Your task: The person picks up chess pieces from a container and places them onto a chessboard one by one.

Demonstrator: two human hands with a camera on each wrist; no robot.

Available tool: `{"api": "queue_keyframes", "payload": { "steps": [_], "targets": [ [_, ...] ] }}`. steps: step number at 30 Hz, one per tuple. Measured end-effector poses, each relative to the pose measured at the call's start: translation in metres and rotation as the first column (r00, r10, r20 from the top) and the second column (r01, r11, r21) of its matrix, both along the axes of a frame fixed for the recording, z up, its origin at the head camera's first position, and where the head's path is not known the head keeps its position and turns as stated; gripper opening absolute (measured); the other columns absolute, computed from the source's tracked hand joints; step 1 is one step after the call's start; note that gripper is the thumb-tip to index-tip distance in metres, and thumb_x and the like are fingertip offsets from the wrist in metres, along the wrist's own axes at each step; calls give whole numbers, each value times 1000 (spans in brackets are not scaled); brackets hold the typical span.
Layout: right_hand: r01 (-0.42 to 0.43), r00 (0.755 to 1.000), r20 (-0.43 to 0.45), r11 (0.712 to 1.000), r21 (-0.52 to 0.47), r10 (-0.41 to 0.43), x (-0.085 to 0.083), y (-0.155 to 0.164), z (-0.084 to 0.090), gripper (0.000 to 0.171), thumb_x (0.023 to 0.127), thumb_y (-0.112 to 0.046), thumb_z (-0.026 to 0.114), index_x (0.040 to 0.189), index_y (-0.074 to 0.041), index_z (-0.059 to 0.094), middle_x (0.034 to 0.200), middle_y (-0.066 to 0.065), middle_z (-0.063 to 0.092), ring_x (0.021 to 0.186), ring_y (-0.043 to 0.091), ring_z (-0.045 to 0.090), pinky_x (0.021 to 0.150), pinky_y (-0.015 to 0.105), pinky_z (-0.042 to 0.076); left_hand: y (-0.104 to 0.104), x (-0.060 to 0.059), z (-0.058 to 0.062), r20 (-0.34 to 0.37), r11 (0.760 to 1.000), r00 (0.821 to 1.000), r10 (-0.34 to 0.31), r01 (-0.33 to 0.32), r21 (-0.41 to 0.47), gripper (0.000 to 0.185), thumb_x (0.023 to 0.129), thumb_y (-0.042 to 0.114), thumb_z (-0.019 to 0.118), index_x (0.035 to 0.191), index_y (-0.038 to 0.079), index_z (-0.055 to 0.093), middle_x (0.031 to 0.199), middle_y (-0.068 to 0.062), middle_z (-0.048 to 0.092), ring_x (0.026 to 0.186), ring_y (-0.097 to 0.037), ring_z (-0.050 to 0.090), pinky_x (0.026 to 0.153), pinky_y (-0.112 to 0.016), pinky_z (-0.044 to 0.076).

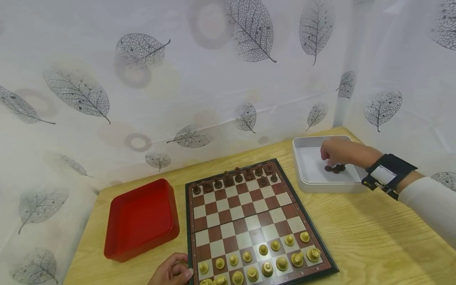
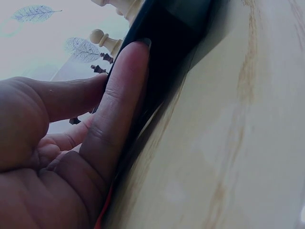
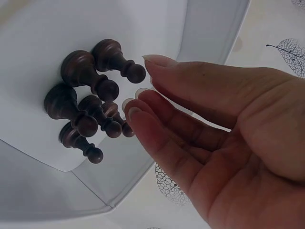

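A chessboard (image 1: 249, 217) lies in the middle of the wooden table. Dark pieces (image 1: 235, 178) stand along its far rows, light pieces (image 1: 263, 261) along its near rows. My right hand (image 1: 325, 158) is inside a white tray (image 1: 313, 186) at the right, its relaxed fingers just above several loose dark pawns (image 1: 335, 168). In the right wrist view the fingertips (image 3: 138, 112) hover beside the dark pawns (image 3: 90, 100) and hold nothing. My left hand (image 1: 178, 271) rests against the board's near left corner. Its fingers (image 2: 119, 86) press on the dark board edge (image 2: 167, 57).
A red tray (image 1: 142, 217) sits left of the board with nothing showing inside it. A leaf-patterned curtain closes off the back and right of the table. Bare wood (image 1: 374, 237) stretches to the right of the board, below the white tray.
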State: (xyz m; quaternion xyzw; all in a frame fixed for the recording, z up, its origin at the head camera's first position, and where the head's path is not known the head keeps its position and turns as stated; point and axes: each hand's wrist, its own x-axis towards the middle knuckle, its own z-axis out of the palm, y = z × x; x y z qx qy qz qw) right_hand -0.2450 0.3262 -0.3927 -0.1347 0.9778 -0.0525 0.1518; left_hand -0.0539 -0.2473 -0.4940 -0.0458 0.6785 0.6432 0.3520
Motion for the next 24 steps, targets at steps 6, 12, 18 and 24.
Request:
{"api": "queue_keyframes", "payload": {
  "steps": [6, 12, 18, 24],
  "targets": [
    [-37, 999, 27, 999, 12, 36, 1, 0, -4, 5, 83, -1, 80, 85, -3, 75, 75, 2, 69, 66, 15, 60, 61, 31, 51, 0, 0, -2, -11, 1000, 1000, 3, -3, 0, 46, 101, 26, 67, 132, -2, 48, 92, -2, 71, 74, -13, 65, 68, -27, 58],
    [-41, 999, 29, 999, 26, 40, 1, -1, -6, 8, 82, 3, 79, 83, -4, 74, 75, 2, 70, 66, 15, 60, 61, 30, 51, 0, 0, -1, -9, 1000, 1000, 1, -1, 10, 46, 101, 25, 66, 132, -3, 47, 92, -2, 71, 74, -13, 65, 68, -26, 57],
    [-44, 999, 31, 999, 24, 44, 1, -3, -5, 7, 82, 5, 77, 84, -2, 75, 77, 4, 71, 68, 15, 61, 62, 31, 53, 1, 0, -1, -14, 1000, 1000, 3, -3, -2, 46, 101, 25, 66, 132, -3, 48, 91, -2, 70, 72, -12, 62, 66, -25, 56],
    [-59, 998, 33, 998, 32, 58, 1, -4, -5, 7, 83, 6, 74, 83, -1, 75, 76, 4, 71, 67, 15, 61, 62, 31, 53, 1, 0, -1, -9, 1000, 1000, 3, -3, 8, 46, 100, 25, 67, 131, -2, 48, 91, -2, 70, 72, -11, 62, 66, -25, 56]
  ]
}}
